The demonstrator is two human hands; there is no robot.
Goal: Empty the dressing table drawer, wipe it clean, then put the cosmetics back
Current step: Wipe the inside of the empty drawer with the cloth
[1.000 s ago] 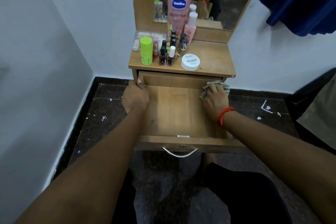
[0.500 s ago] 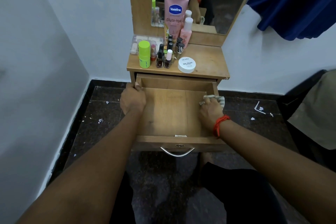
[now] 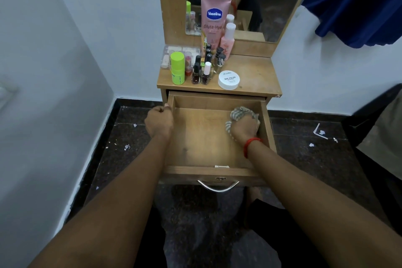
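while the drawer (image 3: 202, 143) juts out at frame centre, long axis top to bottom, handle (image 3: 218, 187) toward the lower edge, the left hand (image 3: 158, 123) curls around its left-of-frame wall. the right hand (image 3: 242, 129) clutches a cloth (image 3: 239, 113) at its right side; cosmetics (image 3: 206, 65) stand above centre.

left hand (image 3: 158, 123) grips drawer (image 3: 202, 137) side | right hand (image 3: 243, 129) presses cloth (image 3: 240, 113) inside

right hand (image 3: 243, 129): has left the top edge of the right side wall and dropped inside the drawer (image 3: 202, 137) | cloth (image 3: 240, 113): earlier draped over that wall under the fingers, now bunched in the fist and pressed on the drawer floor near the right rear corner
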